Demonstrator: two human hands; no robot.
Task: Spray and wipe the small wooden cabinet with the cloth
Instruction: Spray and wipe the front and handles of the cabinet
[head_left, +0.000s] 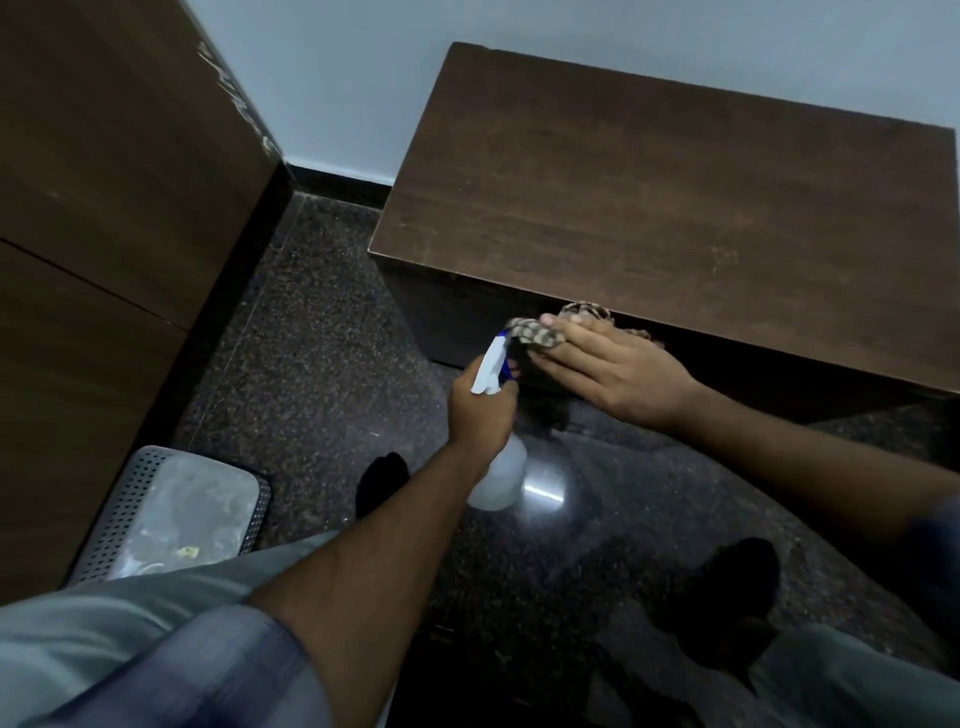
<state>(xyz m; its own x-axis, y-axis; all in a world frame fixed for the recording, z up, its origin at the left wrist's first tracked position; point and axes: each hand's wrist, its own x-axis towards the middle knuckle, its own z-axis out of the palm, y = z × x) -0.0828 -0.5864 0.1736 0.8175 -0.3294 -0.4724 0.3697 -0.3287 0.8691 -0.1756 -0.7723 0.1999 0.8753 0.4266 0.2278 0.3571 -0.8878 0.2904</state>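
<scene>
Standing at about one o'clock from frame centre: small wooden cabinet (649, 208), dark brown top bare, back edge against the pale wall (363, 78). Pressing flat against the cabinet's front face, just under the near top edge: right hand (613, 374), fingers extended and spread, palm on a checked brown cloth (540, 330). Bunching out past the fingertips toward ten o'clock of that hand and peeking above the knuckles: the cloth. Gripping the neck of a spray bottle (498, 467): left hand (480, 410), fingers wrapped closed around it, at seven o'clock of the right hand and just beside it. Pointing up toward the cloth, nearly touching it: the bottle's white and blue nozzle head. Hanging below the left fist: the translucent bottle body. Sitting at eight o'clock, well apart from the cabinet: perforated grey bin (171, 514) on the dark speckled floor (311, 322), beside a tall wooden unit (104, 208).
</scene>
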